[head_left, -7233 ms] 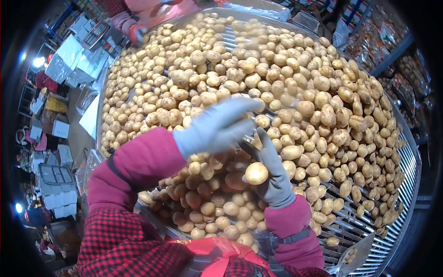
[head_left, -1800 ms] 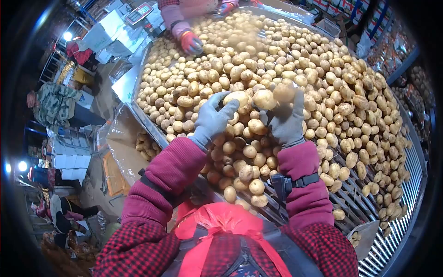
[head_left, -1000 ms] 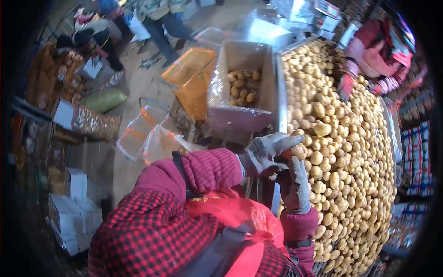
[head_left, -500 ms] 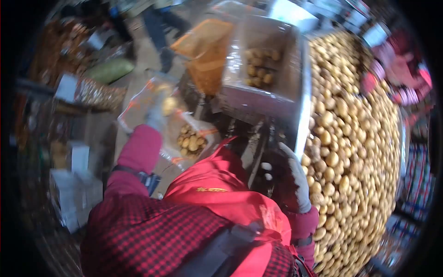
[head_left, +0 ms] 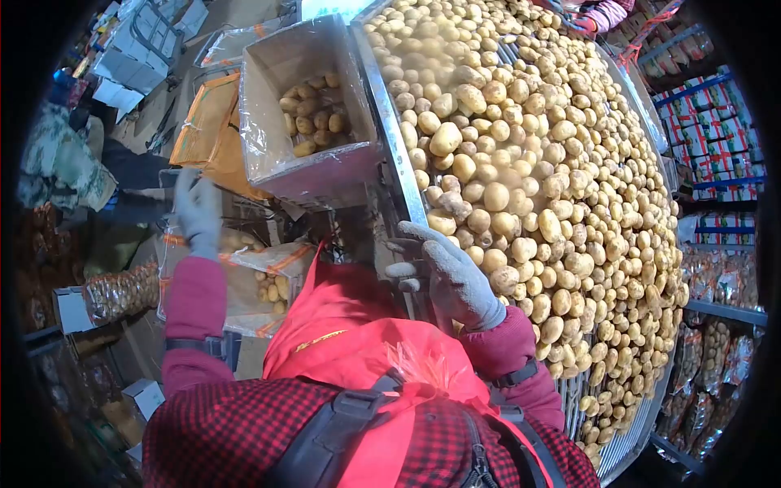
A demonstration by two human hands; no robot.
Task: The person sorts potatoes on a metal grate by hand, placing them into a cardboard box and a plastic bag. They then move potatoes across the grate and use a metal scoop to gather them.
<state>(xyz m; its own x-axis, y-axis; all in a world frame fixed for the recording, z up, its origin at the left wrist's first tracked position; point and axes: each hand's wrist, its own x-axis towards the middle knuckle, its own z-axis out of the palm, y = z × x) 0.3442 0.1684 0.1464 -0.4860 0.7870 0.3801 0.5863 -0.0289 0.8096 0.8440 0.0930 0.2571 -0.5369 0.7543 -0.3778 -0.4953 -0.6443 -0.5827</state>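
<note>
My left hand (head_left: 198, 213), in a grey glove, is raised above a clear plastic bag (head_left: 254, 307) with orange trim that holds some potatoes (head_left: 272, 289). Its fingers look apart and slightly blurred, with no potato visible in them. My right hand (head_left: 455, 276), also gloved, hovers at the metal rim (head_left: 393, 122) of a slatted sorting table, palm facing left and fingers spread, holding nothing. Right beside it spreads a big heap of potatoes (head_left: 561, 220). A plastic-lined cardboard box (head_left: 313, 183) with several potatoes inside stands ahead, between my hands.
An orange bag (head_left: 213, 134) sits left of the box. A person in camouflage clothing (head_left: 61, 163) is at the left, and another person's sleeve (head_left: 608, 15) shows across the table. Stacked printed cartons (head_left: 708, 134) and bagged potatoes (head_left: 716, 358) line the right side.
My view has swung to the right. My left hand, near a potato over the clear bag before, is now raised toward the orange bag. My right hand has lifted and spread at the table rim.
</note>
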